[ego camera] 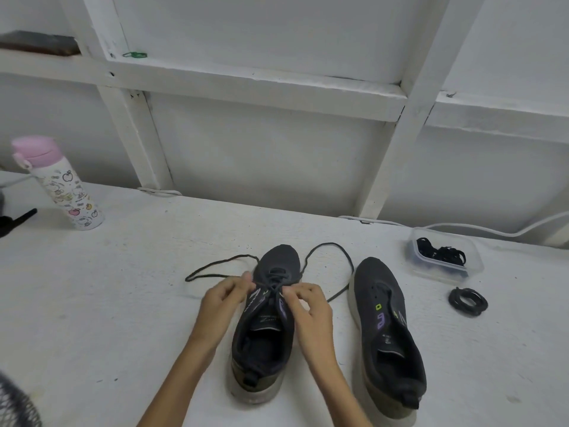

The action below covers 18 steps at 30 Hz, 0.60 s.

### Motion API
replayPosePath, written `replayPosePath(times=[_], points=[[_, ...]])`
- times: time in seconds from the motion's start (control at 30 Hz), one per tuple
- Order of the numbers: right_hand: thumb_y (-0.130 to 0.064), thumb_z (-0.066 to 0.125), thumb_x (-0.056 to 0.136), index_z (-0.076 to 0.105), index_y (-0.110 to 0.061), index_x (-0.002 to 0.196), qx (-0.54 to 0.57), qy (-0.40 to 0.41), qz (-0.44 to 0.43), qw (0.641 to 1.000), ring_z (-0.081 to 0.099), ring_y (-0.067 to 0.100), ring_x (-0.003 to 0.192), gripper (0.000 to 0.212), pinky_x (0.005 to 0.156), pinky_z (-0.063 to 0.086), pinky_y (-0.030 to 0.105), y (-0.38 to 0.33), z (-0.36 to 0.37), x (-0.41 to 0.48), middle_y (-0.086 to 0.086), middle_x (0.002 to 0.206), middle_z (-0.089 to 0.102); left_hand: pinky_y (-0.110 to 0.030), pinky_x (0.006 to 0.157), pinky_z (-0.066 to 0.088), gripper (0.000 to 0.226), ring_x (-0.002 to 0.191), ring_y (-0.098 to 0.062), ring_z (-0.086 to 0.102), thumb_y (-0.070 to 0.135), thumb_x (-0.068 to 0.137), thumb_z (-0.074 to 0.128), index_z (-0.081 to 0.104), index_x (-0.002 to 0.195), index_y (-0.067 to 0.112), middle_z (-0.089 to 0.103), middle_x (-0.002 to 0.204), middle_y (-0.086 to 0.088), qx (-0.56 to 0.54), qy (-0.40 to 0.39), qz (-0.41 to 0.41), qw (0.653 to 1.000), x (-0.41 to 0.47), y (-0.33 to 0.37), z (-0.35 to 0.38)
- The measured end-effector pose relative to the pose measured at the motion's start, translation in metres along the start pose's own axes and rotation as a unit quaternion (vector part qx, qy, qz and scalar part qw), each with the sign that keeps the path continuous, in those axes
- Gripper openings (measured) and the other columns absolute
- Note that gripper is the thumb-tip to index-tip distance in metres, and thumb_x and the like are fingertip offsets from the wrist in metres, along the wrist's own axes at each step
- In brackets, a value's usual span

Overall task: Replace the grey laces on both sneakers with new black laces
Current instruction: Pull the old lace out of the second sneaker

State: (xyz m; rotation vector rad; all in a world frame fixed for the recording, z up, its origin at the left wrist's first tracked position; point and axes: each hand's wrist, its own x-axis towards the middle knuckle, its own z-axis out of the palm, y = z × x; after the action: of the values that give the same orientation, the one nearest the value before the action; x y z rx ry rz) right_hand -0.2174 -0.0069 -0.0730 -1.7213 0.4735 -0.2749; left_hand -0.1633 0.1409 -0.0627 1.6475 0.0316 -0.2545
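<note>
1. Both forearms reach in from the bottom edge. Left hand and right hand meet over the middle sneaker.
2. Middle sneaker stands at the centre of the desk, toe pointing away.
3. Fingers of each hand are curled, thumb and forefinger pinching the lace at the eyelets, one hand on either side of the tongue.
4. Lace is dark and threaded through the front eyelets. Its free lengths loop out onto the desk, one to the left, one to the right past the toe.
5. Second sneaker sits just to the right, toe away, with neither hand on it. The right loop comes close to its sole.
6. Further right, a coil of black lace lies flat. Behind it, a clear plastic box holds spare black laces.
7. Far left, a bottle with a pink lid. A white cable runs along the back edge at right.
</note>
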Motion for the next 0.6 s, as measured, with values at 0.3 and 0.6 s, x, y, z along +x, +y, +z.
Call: replayPosePath(times=[0.3,0.6], points=[[-0.027,0.055,0.090,0.057,-0.021,0.084,-0.334,-0.072,-0.121,0.932,0.051,0.009,0.086,0.009,0.069,0.042,0.024,-0.010,-0.002,0.027,-0.010,0.096,0.050,-0.015,0.110,0.022,0.058,0.138,0.006,0.024,0.029,0.090,0.064,0.031,0.134,0.050,0.027,0.146,0.024,0.107,-0.141,0.028,0.984,-0.013,-0.012,0.015],[-0.031,0.049,0.097,0.056,-0.022,0.093,-0.338,-0.071,-0.100,0.933,0.057,0.012,0.075,0.012,0.065,0.042,0.029,-0.016,-0.006,0.037,-0.010,0.084,0.062,-0.004,0.104,0.021,0.052,0.140,0.007,0.023,0.028,0.091,0.064,0.033,0.116,0.061,0.028,0.145,0.027,0.114,-0.155,0.047,0.980,-0.011,-0.016,0.013]])
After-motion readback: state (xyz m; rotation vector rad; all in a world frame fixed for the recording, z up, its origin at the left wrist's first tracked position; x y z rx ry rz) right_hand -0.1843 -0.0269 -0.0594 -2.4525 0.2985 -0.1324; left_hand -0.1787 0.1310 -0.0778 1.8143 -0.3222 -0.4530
